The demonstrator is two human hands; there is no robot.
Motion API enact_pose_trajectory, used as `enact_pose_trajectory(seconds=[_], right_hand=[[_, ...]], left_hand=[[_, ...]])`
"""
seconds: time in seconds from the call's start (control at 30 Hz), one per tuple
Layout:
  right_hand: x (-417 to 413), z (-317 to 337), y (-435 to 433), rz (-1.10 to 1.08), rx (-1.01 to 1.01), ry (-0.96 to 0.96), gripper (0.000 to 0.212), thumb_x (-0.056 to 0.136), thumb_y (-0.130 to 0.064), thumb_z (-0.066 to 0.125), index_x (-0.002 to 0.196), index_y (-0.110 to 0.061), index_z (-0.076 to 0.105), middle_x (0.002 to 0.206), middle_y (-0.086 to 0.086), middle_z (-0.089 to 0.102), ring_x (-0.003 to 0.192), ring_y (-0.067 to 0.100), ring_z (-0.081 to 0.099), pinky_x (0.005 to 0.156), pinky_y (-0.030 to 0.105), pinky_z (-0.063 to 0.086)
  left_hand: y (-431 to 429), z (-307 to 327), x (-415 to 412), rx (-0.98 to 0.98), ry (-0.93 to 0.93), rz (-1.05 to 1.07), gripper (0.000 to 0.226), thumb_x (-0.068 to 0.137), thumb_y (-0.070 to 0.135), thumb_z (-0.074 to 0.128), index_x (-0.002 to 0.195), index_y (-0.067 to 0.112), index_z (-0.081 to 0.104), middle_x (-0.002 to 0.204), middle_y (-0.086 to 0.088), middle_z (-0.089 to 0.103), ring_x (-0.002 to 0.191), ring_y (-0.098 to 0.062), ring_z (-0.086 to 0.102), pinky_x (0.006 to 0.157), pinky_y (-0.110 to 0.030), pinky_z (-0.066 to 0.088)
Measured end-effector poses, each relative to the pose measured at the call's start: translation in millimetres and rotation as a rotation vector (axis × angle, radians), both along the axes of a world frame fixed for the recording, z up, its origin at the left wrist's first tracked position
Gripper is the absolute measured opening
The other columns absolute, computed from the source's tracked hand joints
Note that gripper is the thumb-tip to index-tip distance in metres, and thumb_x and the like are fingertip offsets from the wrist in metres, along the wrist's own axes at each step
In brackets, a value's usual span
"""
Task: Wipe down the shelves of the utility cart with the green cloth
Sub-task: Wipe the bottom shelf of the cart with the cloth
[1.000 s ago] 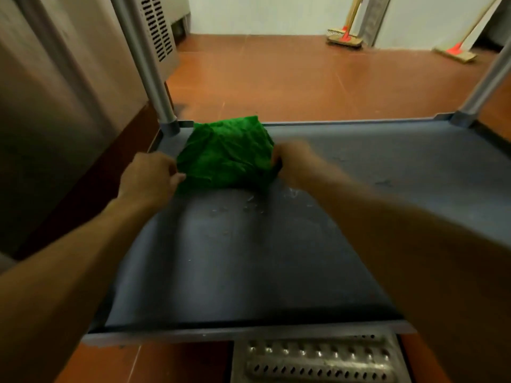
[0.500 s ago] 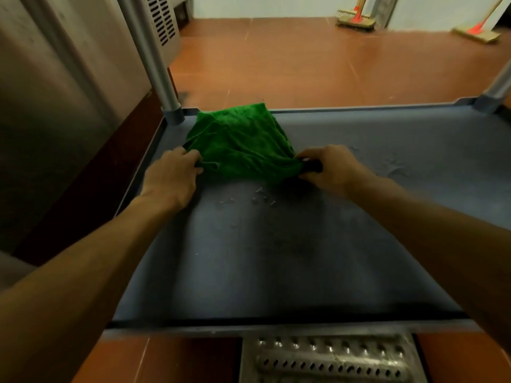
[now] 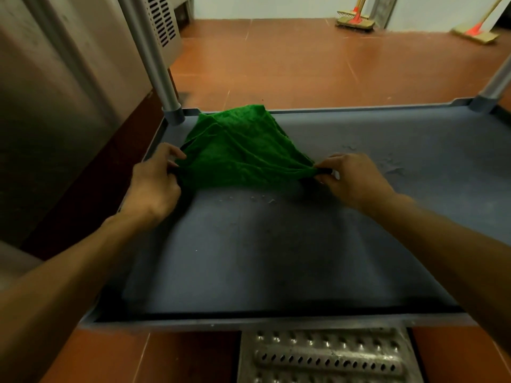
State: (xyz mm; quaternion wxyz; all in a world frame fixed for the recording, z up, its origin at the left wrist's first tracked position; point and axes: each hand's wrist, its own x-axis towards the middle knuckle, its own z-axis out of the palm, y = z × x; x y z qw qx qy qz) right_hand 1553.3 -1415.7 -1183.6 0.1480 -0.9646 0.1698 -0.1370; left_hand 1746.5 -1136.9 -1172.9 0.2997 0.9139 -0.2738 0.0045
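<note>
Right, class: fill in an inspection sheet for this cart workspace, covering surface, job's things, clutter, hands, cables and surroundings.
Surface: grey plastic cart shelf, with scattered water droplets just in front of the cloth.
Job's things: crumpled green cloth at the shelf's far left corner, stretched between the hands.
Clutter: nothing seen.
Hands: left hand and right hand each pinch a near corner of the cloth.
Cables: nothing seen.
Surroundings: red-brown tiled floor; wooden broom and second broom by the far wall; perforated metal drain grate below the near edge; steel cabinet at left.
</note>
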Motion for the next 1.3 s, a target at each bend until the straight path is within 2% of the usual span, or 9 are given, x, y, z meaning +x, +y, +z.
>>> enact_pose_trajectory(seconds=[0.1, 0.2, 0.27, 0.33, 0.43, 0.6, 0.8, 1.13, 1.3], right_hand=[[-4, -3, 8, -0.031, 0.073, -0.003, 0.03, 0.095, -0.015, 0.06, 0.124, -0.018, 0.066, 0.122, 0.007, 0.068, 0.11, 0.029, 0.062, 0.099, 0.038, 0.046], [-7, -6, 14, -0.061, 0.131, -0.003, 0.032, 0.097, -0.017, 0.057, 0.128, -0.02, 0.064, 0.122, 0.006, 0.068, 0.113, 0.028, 0.062, 0.098, 0.032, 0.045], [-9, -9, 18, -0.062, 0.111, 0.009, 0.032, 0.097, -0.018, 0.057, 0.128, -0.021, 0.064, 0.12, 0.008, 0.069, 0.11, 0.031, 0.063, 0.094, 0.033, 0.047], [-14, -14, 21, -0.053, 0.08, 0.001, 0.031, 0.097, -0.02, 0.057, 0.127, -0.021, 0.064, 0.119, 0.009, 0.07, 0.108, 0.033, 0.064, 0.094, 0.038, 0.05], [-26, -18, 25, -0.026, 0.024, 0.008, 0.031, 0.097, -0.022, 0.056, 0.127, -0.023, 0.065, 0.117, 0.008, 0.071, 0.104, 0.031, 0.065, 0.091, 0.039, 0.052], [-40, -14, 29, -0.007, -0.053, -0.002, 0.029, 0.096, -0.025, 0.057, 0.123, -0.024, 0.067, 0.109, 0.01, 0.073, 0.101, 0.032, 0.065, 0.084, 0.04, 0.054], [-56, -9, 41, 0.026, -0.087, 0.019, 0.027, 0.096, -0.023, 0.057, 0.121, -0.022, 0.068, 0.1, 0.011, 0.073, 0.1, 0.035, 0.06, 0.081, 0.043, 0.053], [-91, -3, 65, 0.078, -0.068, -0.012, 0.028, 0.097, -0.025, 0.055, 0.121, -0.02, 0.068, 0.106, 0.004, 0.072, 0.097, 0.027, 0.059, 0.082, 0.041, 0.052], [-105, 2, 76, 0.114, -0.066, -0.051, 0.026, 0.098, -0.024, 0.054, 0.118, -0.018, 0.068, 0.105, 0.003, 0.072, 0.098, 0.025, 0.059, 0.082, 0.04, 0.052]], left_hand=[[5, -3, -4, 0.336, -0.059, -0.155, 0.067, 0.087, 0.011, 0.056, 0.147, 0.031, 0.032, 0.117, -0.013, 0.06, 0.1, -0.035, 0.062, 0.09, -0.046, 0.053], [4, -5, -14, 0.486, -0.138, -0.186, 0.055, 0.094, 0.029, 0.052, 0.147, 0.026, 0.038, 0.125, -0.015, 0.055, 0.108, -0.037, 0.058, 0.091, -0.044, 0.05], [5, -7, -16, 0.462, -0.155, -0.173, 0.038, 0.099, 0.028, 0.045, 0.134, 0.017, 0.053, 0.119, -0.015, 0.056, 0.104, -0.037, 0.058, 0.087, -0.044, 0.05], [10, -10, -16, 0.361, -0.131, -0.132, 0.027, 0.098, 0.021, 0.042, 0.114, 0.009, 0.06, 0.107, -0.016, 0.058, 0.095, -0.038, 0.059, 0.082, -0.047, 0.05], [21, -11, -19, 0.29, -0.116, -0.1, 0.019, 0.096, 0.019, 0.044, 0.097, 0.007, 0.058, 0.096, -0.016, 0.058, 0.085, -0.037, 0.058, 0.076, -0.047, 0.05], [33, -1, -31, 0.391, -0.154, -0.195, 0.019, 0.095, 0.023, 0.046, 0.08, 0.012, 0.049, 0.083, -0.01, 0.051, 0.08, -0.039, 0.057, 0.071, -0.045, 0.048], [54, 8, -48, 0.467, -0.144, -0.269, 0.018, 0.095, 0.028, 0.045, 0.089, 0.013, 0.053, 0.099, -0.011, 0.058, 0.09, -0.038, 0.061, 0.077, -0.044, 0.051], [79, 15, -84, 0.425, -0.113, -0.271, 0.006, 0.096, 0.023, 0.045, 0.097, 0.017, 0.048, 0.099, -0.006, 0.056, 0.087, -0.033, 0.061, 0.077, -0.048, 0.051], [97, 17, -107, 0.388, -0.15, -0.275, 0.012, 0.093, 0.023, 0.045, 0.103, 0.019, 0.05, 0.099, -0.004, 0.063, 0.082, -0.028, 0.064, 0.072, -0.045, 0.052]])
